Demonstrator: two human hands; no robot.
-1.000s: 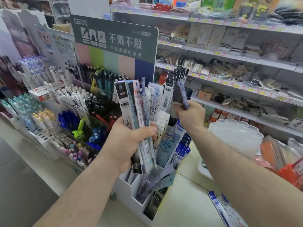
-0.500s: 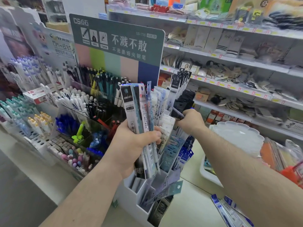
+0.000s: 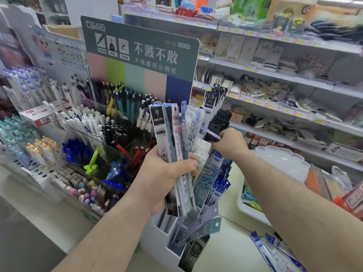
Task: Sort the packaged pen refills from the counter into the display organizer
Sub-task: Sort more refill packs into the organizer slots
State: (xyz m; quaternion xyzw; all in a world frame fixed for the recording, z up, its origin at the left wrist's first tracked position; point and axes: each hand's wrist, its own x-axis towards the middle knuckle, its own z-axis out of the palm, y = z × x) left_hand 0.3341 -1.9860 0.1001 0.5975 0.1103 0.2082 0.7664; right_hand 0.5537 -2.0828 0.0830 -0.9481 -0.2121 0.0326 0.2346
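My left hand [image 3: 163, 177] grips an upright bundle of packaged pen refills [image 3: 170, 138], white, grey and blue packs fanned out above the fingers. Behind and below it stands the white tiered display organizer [image 3: 157, 235], its slots filled with more refill packs. My right hand [image 3: 228, 143] reaches into an upper slot at the organizer's back right and pinches a single dark refill pack [image 3: 213, 136], tilted low among black-headed packs. More loose refill packs [image 3: 275, 252] lie on the counter at the bottom right.
A pen display with a green sign [image 3: 141, 48] stands to the left, holding several trays of pens and erasers. A white scalloped tray [image 3: 282, 163] sits right of the organizer. Store shelves [image 3: 275, 75] of goods run along the back. Beige counter [image 3: 225, 250] shows in front.
My right hand has dropped from holding a pack upright above the organizer to pushing it down into an upper back slot. My left hand keeps the bundle in place.
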